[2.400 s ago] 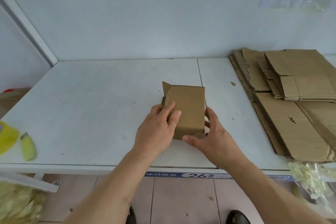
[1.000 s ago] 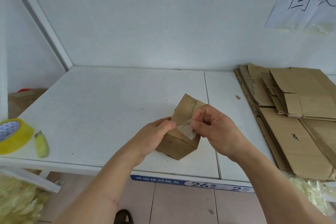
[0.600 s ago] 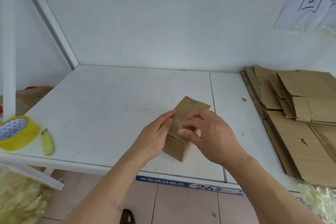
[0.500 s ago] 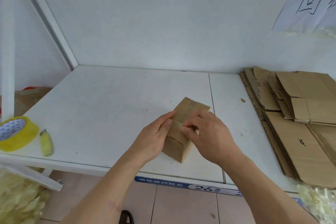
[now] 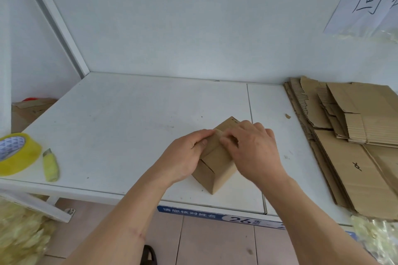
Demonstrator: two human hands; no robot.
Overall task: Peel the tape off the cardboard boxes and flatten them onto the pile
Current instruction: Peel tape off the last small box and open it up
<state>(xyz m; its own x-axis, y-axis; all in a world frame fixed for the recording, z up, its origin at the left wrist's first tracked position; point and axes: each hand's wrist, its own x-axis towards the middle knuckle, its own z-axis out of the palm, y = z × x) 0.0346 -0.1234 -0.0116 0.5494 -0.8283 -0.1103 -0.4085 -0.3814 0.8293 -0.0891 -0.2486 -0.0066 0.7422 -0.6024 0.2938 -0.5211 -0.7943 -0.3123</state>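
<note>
Now both hands are on the small brown cardboard box (image 5: pixel 217 161), which sits turned corner-on towards the near edge of the white shelf top (image 5: pixel 129 125), a little right of centre. Left hand (image 5: pixel 183 157) holds the box's left side, thumb lying along the top edge. Right hand (image 5: pixel 254 148) comes over the top from the right, fingers curled, thumb and forefinger pinching at a pale strip of clear tape (image 5: pixel 218 133) on the box's upper edge, just beside the left thumb. A seam shows open on the near-left face. Over on the right, well apart from the box, lies the pile of flattened brown cardboard (image 5: pixel 355 157). Far left, near the front edge, a yellow roll of packing tape (image 5: pixel 19 155) sits just beside a yellow-green utility knife (image 5: pixel 50 166).
</note>
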